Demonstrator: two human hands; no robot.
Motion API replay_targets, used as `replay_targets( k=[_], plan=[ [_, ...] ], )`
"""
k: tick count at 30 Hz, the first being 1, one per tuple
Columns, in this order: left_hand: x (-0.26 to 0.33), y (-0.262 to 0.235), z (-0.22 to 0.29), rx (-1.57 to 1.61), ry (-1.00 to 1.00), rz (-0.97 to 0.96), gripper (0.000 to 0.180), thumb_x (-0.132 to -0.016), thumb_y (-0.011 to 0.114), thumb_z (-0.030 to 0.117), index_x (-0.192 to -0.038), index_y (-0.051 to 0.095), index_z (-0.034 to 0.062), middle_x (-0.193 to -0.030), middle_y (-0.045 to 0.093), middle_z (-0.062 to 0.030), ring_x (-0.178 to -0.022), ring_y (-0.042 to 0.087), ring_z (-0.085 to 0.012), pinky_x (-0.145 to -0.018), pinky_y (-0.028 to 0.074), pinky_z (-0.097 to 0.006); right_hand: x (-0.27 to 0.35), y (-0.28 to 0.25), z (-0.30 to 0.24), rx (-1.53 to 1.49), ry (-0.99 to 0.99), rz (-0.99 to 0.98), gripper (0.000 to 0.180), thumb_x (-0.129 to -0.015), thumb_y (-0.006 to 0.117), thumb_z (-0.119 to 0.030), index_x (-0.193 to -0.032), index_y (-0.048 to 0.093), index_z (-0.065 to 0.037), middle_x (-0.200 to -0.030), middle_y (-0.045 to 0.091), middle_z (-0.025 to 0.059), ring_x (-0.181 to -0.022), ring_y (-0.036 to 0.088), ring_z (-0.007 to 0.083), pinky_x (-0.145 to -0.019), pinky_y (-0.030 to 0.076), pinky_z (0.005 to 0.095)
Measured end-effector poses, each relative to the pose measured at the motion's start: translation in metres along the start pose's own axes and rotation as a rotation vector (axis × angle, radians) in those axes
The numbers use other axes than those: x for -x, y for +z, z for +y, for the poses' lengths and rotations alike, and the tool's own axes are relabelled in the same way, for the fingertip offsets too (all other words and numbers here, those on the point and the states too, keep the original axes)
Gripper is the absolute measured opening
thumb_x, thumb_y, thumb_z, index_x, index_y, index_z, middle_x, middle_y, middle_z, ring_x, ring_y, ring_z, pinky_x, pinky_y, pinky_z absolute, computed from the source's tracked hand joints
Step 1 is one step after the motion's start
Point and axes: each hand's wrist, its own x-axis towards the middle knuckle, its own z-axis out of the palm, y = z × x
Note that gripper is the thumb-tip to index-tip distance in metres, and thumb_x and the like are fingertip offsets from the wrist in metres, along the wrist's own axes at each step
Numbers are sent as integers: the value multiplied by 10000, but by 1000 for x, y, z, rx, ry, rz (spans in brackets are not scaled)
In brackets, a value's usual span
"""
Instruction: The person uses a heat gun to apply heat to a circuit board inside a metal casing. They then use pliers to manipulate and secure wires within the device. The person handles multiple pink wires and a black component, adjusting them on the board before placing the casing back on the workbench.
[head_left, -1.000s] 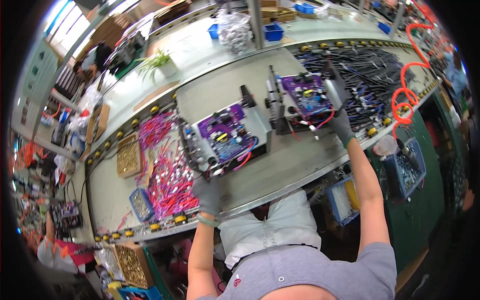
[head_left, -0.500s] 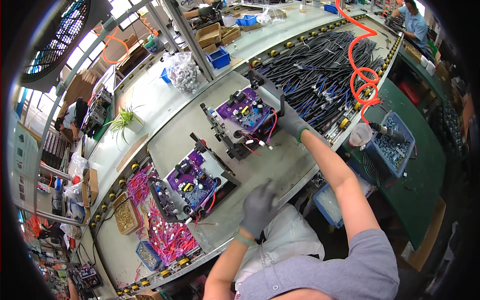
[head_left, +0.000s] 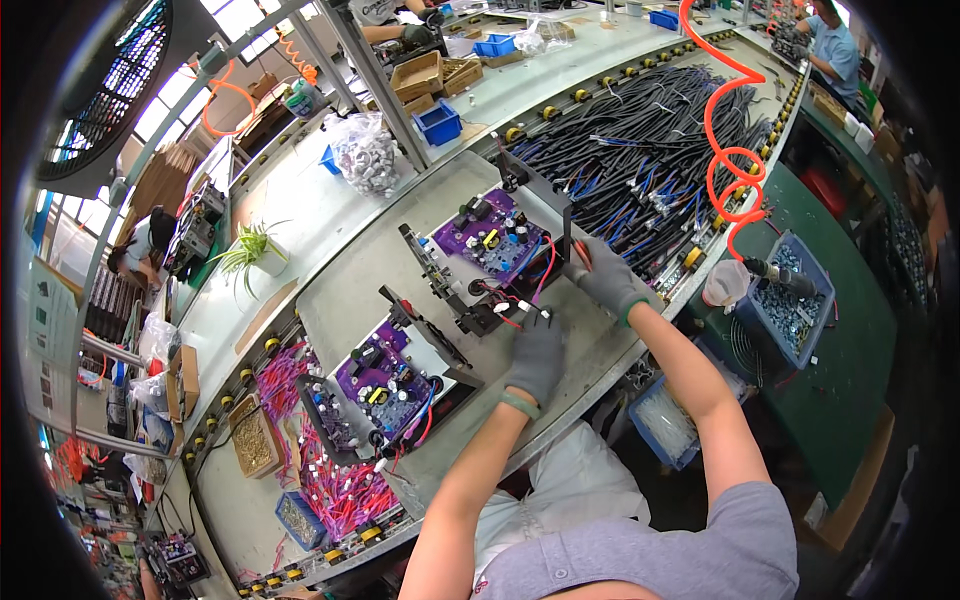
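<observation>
Left hand (head_left: 537,355) and right hand (head_left: 603,277), both gloved, at near edge of upper purple circuit board (head_left: 492,238) in its black fixture on the desk (head_left: 345,300).

Left hand palm-down, fingers loosely together, just below red wires (head_left: 503,305) at board's front; grip not discernible. Right hand at board's right corner, fingers closed on a small red piece. Second purple board (head_left: 383,381) well to the left, untouched. Versus half a second ago: left hand moved up from desk edge to the wires; right hand unchanged at corner.
</observation>
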Motion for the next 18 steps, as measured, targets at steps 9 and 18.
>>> replay_targets(
  k=[9,18],
  plan=[
    [26,-18,9,-178,60,-114,227,-749,639,167,-956,588,86,-987,576,-117,-949,559,-300,-828,456,-391,85,-39,39,592,-43,-84,586,-827,643,-400,-1282,500,-61,-1284,504,157,-1212,473,326,-1016,370,473],
    [54,-58,-2,1711,-654,-99,151,-921,597,130,-1019,567,20,-885,561,-63,-690,514,-150,-575,428,-258,138,-151,41,302,-397,635,492,-831,681,-251,-1269,521,-94,-1022,650,130,-924,637,354,-905,460,438]
  ],
)
